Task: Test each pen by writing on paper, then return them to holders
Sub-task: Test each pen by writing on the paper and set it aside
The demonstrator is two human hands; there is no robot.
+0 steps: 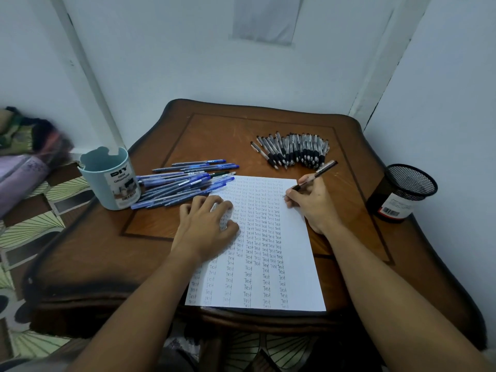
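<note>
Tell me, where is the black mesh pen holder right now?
The black mesh holder stands at the table's right edge, right of the right hand.

Sheet of paper lying on wooden table, reaching near edge. Pile of capped pens lying left of paper's far corner, touching desk organizer cup standing at table's left edge. Row of click pens lying behind paper, apart from it. Mesh pen holder standing at table's right edge, well right of paper.
</note>
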